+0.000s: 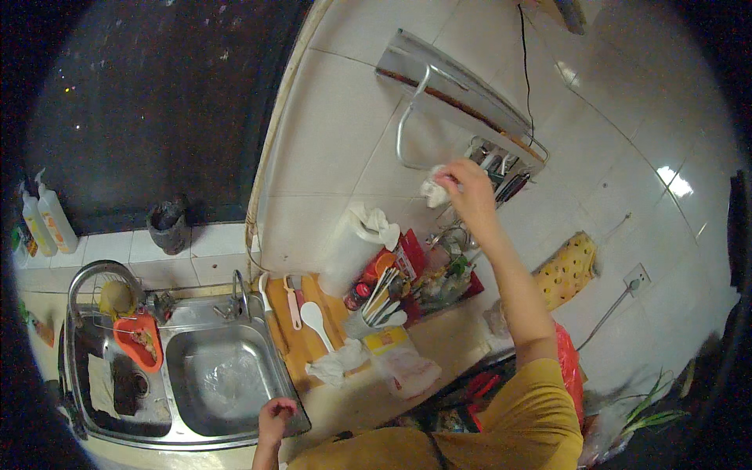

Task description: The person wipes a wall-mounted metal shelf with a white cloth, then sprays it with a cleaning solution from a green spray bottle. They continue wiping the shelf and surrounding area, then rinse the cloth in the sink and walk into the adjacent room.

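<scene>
Utensils (pixel 513 186) in rack (pixel 501 130), wad (pixel 432 191) in hand (pixel 470 189)

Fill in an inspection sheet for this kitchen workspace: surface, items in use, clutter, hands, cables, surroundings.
Surface: pale counter with a steel sink at the left.
Items in use: crumpled white wad; paper or cloth, cannot tell.
Clutter: wooden board bearing a white spoon; packet nearby.
Hands: right hand raised, gripping the wad; left hand near the sink's right corner, no object visible in it.
Cables: black cord along the wall; grey cord at the socket.
Surroundings: white tiles, dark window.
</scene>
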### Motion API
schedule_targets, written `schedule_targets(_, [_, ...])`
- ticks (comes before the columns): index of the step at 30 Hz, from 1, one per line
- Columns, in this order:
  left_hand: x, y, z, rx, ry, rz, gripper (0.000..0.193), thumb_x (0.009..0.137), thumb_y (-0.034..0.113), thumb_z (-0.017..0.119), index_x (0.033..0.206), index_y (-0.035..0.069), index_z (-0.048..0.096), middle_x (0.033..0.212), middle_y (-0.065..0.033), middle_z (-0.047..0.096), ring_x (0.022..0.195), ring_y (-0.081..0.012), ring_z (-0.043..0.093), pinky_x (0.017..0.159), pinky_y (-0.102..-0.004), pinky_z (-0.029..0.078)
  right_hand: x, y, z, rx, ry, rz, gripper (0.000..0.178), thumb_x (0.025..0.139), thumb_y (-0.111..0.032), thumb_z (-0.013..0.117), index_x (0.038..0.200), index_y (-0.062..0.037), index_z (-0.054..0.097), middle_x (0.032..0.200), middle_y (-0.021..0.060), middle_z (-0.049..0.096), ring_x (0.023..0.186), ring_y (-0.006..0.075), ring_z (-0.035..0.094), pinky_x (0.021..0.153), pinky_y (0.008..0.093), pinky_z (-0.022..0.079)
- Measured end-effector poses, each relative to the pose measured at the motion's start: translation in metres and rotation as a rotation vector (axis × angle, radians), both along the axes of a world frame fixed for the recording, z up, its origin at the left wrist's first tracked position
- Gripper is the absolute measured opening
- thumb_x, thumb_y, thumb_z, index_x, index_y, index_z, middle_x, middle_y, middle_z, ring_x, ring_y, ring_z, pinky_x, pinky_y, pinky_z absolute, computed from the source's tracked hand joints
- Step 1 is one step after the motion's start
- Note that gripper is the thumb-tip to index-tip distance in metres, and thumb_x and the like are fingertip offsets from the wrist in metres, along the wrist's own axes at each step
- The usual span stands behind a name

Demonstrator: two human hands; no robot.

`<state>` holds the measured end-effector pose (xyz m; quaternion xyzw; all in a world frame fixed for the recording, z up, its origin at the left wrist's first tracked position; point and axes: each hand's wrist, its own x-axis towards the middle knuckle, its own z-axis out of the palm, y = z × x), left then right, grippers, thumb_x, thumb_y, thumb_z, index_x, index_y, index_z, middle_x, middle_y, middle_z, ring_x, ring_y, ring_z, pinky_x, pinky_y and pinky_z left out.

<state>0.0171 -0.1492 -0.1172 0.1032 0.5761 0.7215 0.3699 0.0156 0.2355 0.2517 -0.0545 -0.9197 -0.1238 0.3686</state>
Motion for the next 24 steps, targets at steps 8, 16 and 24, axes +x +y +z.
schedule_targets(8, [-0.013, -0.009, -0.021, 0.009, -0.057, 0.017, 0.019, 0.067, -0.011, 0.044, 0.077, 0.000, 0.056, 0.073, -0.0044, 0.057, 0.067, -0.0119, 0.053, 0.064, -0.0230, 0.043, 0.010, 0.013, -0.011, -0.337, 0.262, -0.003, 0.020, 0.072, -0.010, 0.061, 0.091, -0.0049, 0.061, 0.081, 0.0084, 0.054, 0.072, 0.0182, 0.053, 0.065, 0.0261, 0.043])
schedule_targets(16, [-0.020, 0.004, -0.012, -0.028, 0.094, -0.106, 0.020, 0.067, -0.011, 0.045, 0.077, 0.002, 0.057, 0.077, -0.0041, 0.058, 0.070, -0.0127, 0.053, 0.066, -0.0246, 0.043, -0.037, -0.039, -0.025, -0.183, 0.242, 0.043, 0.017, 0.073, -0.015, 0.060, 0.087, -0.0044, 0.062, 0.084, 0.0118, 0.055, 0.073, 0.0261, 0.054, 0.066, 0.0302, 0.043])
schedule_targets(24, [-0.020, -0.006, -0.032, -0.047, -0.013, -0.073, 0.013, 0.069, -0.005, 0.054, 0.079, 0.003, 0.058, 0.078, -0.0056, 0.060, 0.073, -0.0151, 0.057, 0.069, -0.0274, 0.047, -0.003, 0.006, 0.084, -0.060, 0.439, 0.011, 0.015, 0.075, -0.015, 0.057, 0.086, -0.0064, 0.063, 0.077, 0.0106, 0.054, 0.068, 0.0232, 0.054, 0.063, 0.0308, 0.043])
